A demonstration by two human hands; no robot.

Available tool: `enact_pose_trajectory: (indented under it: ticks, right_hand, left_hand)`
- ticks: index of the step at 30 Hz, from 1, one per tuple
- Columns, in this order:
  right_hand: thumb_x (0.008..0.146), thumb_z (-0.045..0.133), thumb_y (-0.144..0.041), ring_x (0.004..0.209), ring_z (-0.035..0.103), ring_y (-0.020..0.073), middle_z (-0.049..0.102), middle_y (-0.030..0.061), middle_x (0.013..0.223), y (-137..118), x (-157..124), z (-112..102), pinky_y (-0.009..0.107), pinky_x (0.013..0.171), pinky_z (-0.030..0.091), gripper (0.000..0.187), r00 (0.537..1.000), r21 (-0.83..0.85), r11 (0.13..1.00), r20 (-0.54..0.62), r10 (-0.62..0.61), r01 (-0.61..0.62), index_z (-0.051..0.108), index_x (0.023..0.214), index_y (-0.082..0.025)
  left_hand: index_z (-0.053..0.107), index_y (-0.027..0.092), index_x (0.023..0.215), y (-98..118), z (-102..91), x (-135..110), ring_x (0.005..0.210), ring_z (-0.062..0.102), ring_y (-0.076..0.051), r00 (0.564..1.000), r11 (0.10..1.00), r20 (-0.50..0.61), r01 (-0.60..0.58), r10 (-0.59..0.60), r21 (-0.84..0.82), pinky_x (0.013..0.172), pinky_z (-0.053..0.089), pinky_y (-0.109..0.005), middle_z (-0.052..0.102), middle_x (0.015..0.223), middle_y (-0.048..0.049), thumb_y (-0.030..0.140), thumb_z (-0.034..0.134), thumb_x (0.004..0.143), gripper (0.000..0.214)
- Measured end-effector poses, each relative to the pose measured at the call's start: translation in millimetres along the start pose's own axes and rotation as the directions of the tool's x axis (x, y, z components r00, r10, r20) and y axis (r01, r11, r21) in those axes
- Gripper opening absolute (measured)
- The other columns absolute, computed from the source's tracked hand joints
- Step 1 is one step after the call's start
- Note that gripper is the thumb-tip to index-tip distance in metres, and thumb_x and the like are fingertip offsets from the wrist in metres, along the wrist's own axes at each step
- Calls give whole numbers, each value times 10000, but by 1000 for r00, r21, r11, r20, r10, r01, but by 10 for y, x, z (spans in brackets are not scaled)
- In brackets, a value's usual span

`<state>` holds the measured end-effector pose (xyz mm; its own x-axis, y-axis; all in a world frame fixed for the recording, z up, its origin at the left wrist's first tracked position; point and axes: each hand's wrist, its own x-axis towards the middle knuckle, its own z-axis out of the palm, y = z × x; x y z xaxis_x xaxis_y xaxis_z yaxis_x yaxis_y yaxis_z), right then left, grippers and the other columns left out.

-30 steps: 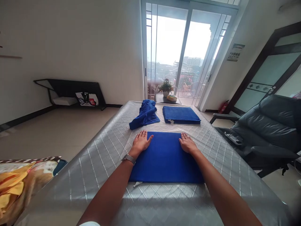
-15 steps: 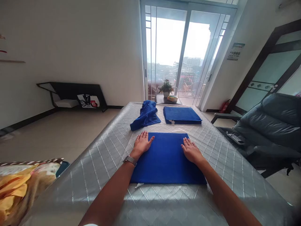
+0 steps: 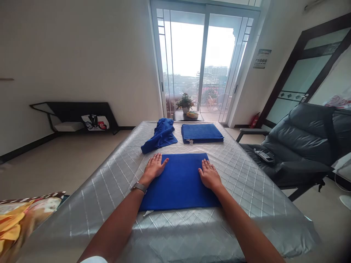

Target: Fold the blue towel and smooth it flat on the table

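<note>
The silver quilted tabletop (image 3: 246, 190) carries a flat blue towel (image 3: 179, 182), a folded towel (image 3: 201, 132) and a crumpled towel (image 3: 159, 136).

left hand (image 3: 153, 167) flat, right hand (image 3: 208, 174) flat — 2 palms down, reaching forward

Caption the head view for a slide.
Left hand and right hand flat on a folded blue towel atop a quilted table.

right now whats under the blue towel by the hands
The silver quilted cover shows all around the folded towel; left hand and right hand rest flat on it. Anything directly beneath is hidden.
</note>
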<state>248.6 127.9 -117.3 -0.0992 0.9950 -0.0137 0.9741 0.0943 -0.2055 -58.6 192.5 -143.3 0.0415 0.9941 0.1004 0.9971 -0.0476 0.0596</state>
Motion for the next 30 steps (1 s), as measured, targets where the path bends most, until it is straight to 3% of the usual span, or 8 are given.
enact_pose_trajectory:
  ticks: [5, 8, 11, 14, 16, 18, 22, 30]
  right_hand:
    - [1032, 203, -430, 1547, 125, 200, 160, 77, 1673, -5, -23, -12, 382, 1253, 79, 671, 1000, 56, 998, -8, -4, 5, 204, 1598, -71]
    - [1031, 206, -417, 1548, 118, 200, 154, 78, 1674, -9, -20, -21, 385, 1253, 80, 666, 1000, 74, 997, -9, -1, 2, 200, 1599, -71]
    - [1032, 202, -413, 1546, 130, 205, 164, 80, 1672, -4, -18, -17, 391, 1253, 91, 661, 1000, 77, 997, -15, 5, -4, 211, 1596, -68]
    - [1023, 237, -352, 1546, 128, 201, 158, 79, 1674, 23, -32, -4, 377, 1249, 98, 638, 1000, 48, 999, -19, -21, 22, 211, 1598, -79]
    - [1002, 279, -286, 1547, 122, 196, 136, 73, 1677, 45, -44, 2, 361, 1245, 101, 639, 998, 23, 998, -23, -57, 58, 189, 1606, -94]
    - [990, 296, -259, 1547, 120, 196, 123, 68, 1679, 56, -49, 2, 355, 1243, 104, 648, 997, 11, 997, -24, -76, 76, 183, 1609, -107]
    - [1020, 222, -331, 1544, 137, 187, 169, 76, 1672, 31, -34, -11, 361, 1244, 105, 626, 999, 29, 999, -16, -28, 28, 230, 1597, -90]
    - [1025, 188, -378, 1546, 114, 168, 158, 59, 1676, 4, -18, -18, 351, 1247, 68, 646, 1000, 51, 999, -6, 6, -5, 214, 1599, -82]
  left_hand:
    - [253, -27, 1554, 46, -146, 8, 1526, 219, -287, 998, 995, 39, 54, -58, 89, 1240, 173, -440, 233, 1636, -207, 631, 131, 1009, 863]
    - [279, -67, 1530, 300, -213, 29, 1520, 227, -320, 996, 993, -23, 85, -83, 85, 1234, 192, -454, 240, 1620, -256, 642, 140, 1006, 893]
    - [304, 5, 1545, 864, -175, -25, 1515, 248, -292, 991, 991, -27, -131, 131, -23, 1223, 230, -457, 277, 1615, -233, 597, 90, 1027, 815]
    - [318, 118, 1563, 1530, -79, -145, 1515, 255, -252, 896, 890, -41, -444, 442, -108, 1223, 239, -454, 320, 1620, -165, 534, 105, 1053, 692]
    - [319, 158, 1568, 1841, -35, -221, 1521, 240, -231, 833, 827, -63, -553, 549, -104, 1227, 233, -447, 329, 1624, -134, 460, 112, 1069, 619]
    - [323, 169, 1567, 1962, -26, -273, 1522, 236, -227, 819, 813, -65, -573, 569, -99, 1233, 223, -449, 330, 1625, -124, 423, 116, 1071, 595]
    - [313, 141, 1571, 1685, -86, -313, 1531, 207, -235, 909, 900, 11, -409, 416, -153, 1250, 178, -451, 281, 1642, -119, 540, 113, 1046, 689]
    - [224, 62, 1586, 324, -151, -535, 1542, 145, -256, 993, 994, 84, -72, 78, -77, 1251, 137, -455, 173, 1662, -148, 664, 63, 993, 860]
